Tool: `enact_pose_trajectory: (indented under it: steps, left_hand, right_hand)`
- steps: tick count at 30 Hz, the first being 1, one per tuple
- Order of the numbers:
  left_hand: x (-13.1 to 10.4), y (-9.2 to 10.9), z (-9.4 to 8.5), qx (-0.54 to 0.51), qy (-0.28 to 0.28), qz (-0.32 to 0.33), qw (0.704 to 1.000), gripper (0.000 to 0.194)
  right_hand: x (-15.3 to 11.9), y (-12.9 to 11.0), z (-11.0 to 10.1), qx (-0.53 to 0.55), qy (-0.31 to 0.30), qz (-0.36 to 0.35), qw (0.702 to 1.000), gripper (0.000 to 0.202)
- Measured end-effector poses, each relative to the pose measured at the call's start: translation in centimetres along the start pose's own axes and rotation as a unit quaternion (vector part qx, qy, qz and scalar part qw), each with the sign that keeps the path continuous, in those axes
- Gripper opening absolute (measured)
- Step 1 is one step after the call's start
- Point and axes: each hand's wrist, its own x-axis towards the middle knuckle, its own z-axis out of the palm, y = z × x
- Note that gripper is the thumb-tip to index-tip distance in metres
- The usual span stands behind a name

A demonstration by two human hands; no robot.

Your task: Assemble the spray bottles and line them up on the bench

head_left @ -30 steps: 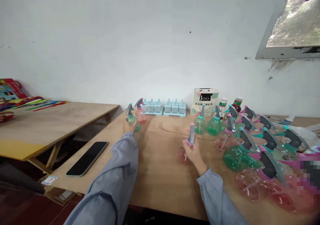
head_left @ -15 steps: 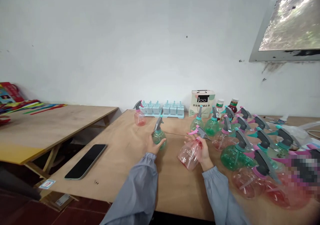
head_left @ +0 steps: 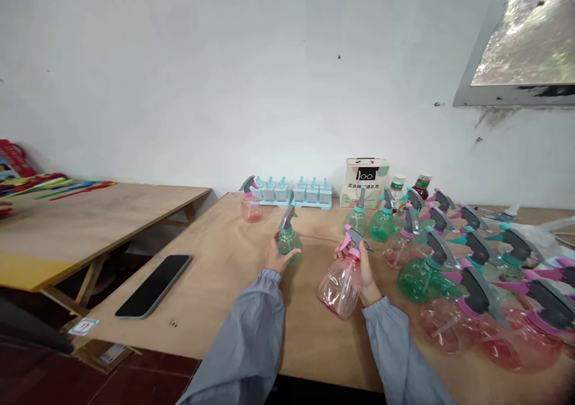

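My left hand (head_left: 279, 255) is wrapped round a green spray bottle (head_left: 290, 240) with a grey trigger head, near the middle of the table. In my right hand (head_left: 365, 273) is a pink spray bottle (head_left: 338, 288), clear with a pink collar and pink-and-grey trigger, tilted a little. My right fingers close round its neck, just under the trigger. Another pink spray bottle (head_left: 252, 208) stands alone at the back left. To the right of my right hand, several more pink and green spray bottles (head_left: 418, 280) stand close together.
Pale blue popsicle moulds (head_left: 306, 196) sit along the wall beside a printed paper bag (head_left: 365, 183) and two capped bottles (head_left: 422, 184). A black phone (head_left: 153, 286) lies at the left of the wooden table (head_left: 215, 285). A second table (head_left: 112, 213) with coloured strips stands further left.
The pink spray bottle in my right hand has turned more upright, and my fingers have moved in round its neck. My left hand stays on the green spray bottle. The view has shifted slightly.
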Motion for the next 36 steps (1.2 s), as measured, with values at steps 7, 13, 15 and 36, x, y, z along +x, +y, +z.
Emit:
enact_pose_trajectory:
  steps: [7, 13, 15, 36]
  left_hand:
    - [-0.1, 0.2, 0.1, -0.013, 0.006, 0.016, 1.0, 0.082]
    - [-0.2, 0.5, 0.1, -0.002, 0.007, 0.019, 1.0, 0.082]
    - [-0.2, 0.5, 0.1, 0.0, 0.006, 0.017, 1.0, 0.083]
    - [-0.4, 1.2, 0.1, -0.004, 0.016, 0.011, 1.0, 0.087]
  right_hand:
    - [-0.1, 0.4, 0.4, 0.037, -0.033, 0.055, 0.997, 0.053]
    - [-0.5, 1.2, 0.5, 0.029, 0.017, 0.017, 0.999, 0.047]
    - [-0.7, 1.2, 0.7, 0.033, 0.004, 0.019, 0.999, 0.046]
    - [-1.7, 0.5, 2.3, 0.059, 0.055, 0.06, 0.995, 0.044]
